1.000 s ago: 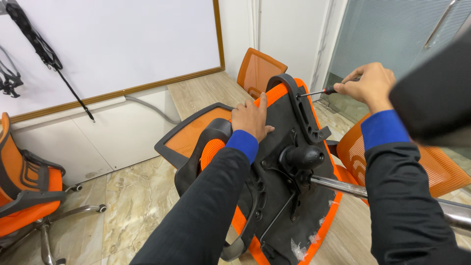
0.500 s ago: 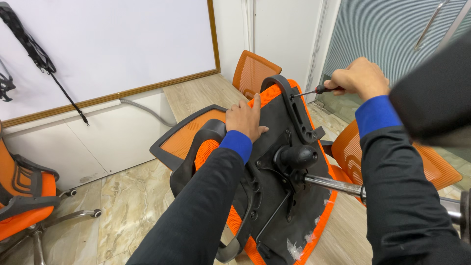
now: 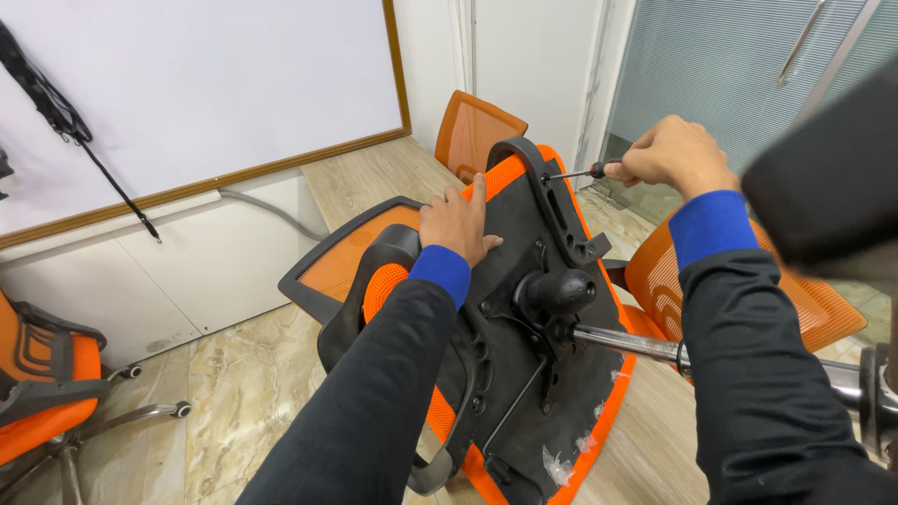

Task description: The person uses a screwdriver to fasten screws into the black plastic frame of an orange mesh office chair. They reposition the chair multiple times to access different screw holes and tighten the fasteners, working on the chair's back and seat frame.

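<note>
Left hand (image 3: pixel 456 223) spread flat on upturned orange chair seat (image 3: pixel 524 374), right hand (image 3: pixel 675 154) gripping screwdriver (image 3: pixel 578 172), tip at black armrest bracket (image 3: pixel 552 201)

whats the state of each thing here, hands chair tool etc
left hand: flat, pressing on the seat underside
right hand: closed around the screwdriver handle
screwdriver: held level, tip at the armrest bracket
overturned office chair: tipped on its side, black underside facing up
armrest bracket: on the seat's far edge
gas lift column: sticking out sideways to the right
other orange chair: upright on the floor at left
</note>
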